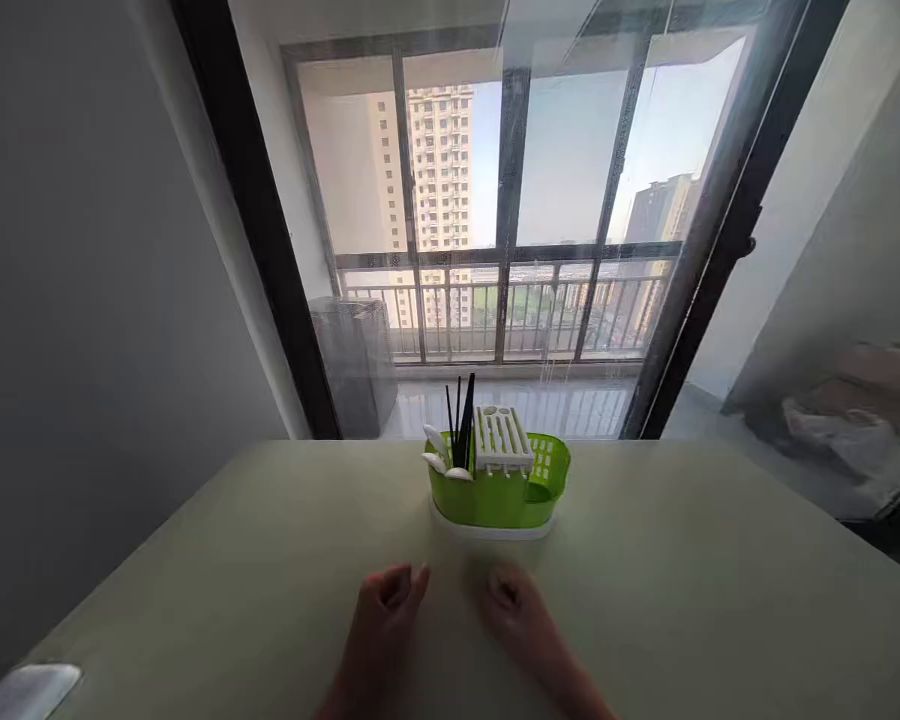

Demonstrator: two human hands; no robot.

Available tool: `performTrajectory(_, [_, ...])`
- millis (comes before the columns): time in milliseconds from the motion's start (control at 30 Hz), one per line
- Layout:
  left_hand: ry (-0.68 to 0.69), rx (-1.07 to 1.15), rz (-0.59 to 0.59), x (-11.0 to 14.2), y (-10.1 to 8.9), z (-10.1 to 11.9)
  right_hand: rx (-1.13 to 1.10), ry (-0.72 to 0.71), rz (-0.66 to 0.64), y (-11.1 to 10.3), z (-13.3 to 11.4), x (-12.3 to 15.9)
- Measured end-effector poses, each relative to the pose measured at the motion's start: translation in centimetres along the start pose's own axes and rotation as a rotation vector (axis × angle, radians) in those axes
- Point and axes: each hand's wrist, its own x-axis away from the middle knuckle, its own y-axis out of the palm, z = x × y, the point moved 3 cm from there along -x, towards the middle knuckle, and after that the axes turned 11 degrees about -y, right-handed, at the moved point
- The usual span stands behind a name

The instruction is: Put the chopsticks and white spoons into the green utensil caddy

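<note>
A green cutlery caddy (487, 502) on a white base tray (495, 534) stands on the table, just beyond both hands. Black chopsticks (465, 425) rise from its left compartment, with several white spoons (436, 462) leaning beside them. A white slotted rack (503, 440) sits on the middle part. My left hand (390, 605) is curled into a loose fist in front of the caddy, apart from it. To its right, my right hand (514, 608) is also curled closed and slightly blurred. Neither hand shows anything held.
The pale tabletop (645, 580) spreads to both sides. Behind it is a dark-framed glass door (270, 230) with a balcony beyond. A shiny white object (34, 690) lies at the lower left corner. Blurred bags (840, 430) lie on the floor at right.
</note>
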Motion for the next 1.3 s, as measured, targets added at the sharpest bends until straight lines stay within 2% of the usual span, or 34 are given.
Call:
performTrajectory(167, [0.045, -0.001, -0.013, 0.0, -0.5, -0.1, 0.0, 0.011, 0.011, 0.3, -0.1, 0.2])
performTrajectory(433, [0.129, 0.036, -0.111, 0.5, -0.4, 0.2, 0.009, 0.039, 0.01, 0.3, -0.4, 0.2])
performTrajectory(533, [0.123, 0.06, -0.171, 0.7, -0.5, 0.2, 0.012, 0.051, 0.012, 0.2, -0.4, 0.2])
performTrajectory(733, [0.105, 0.15, -0.195, 0.4, -0.5, -0.7, 0.01, 0.057, 0.014, 0.4, -0.5, 0.2])
performTrajectory(900, [0.033, 0.248, -0.241, 0.3, -0.3, -0.9, 0.004, 0.045, 0.018, 0.0, -1.0, 0.0])
performTrajectory(1100, [-0.105, 0.401, -0.249, 1.4, -0.6, 1.0, -0.005, 0.047, 0.03, -0.4, -1.5, 0.0])
performTrajectory(1300, [-0.294, 0.696, -0.423, 1.8, 0.0, 1.0, -0.009, 0.065, 0.037, -0.4, -1.5, 0.0])
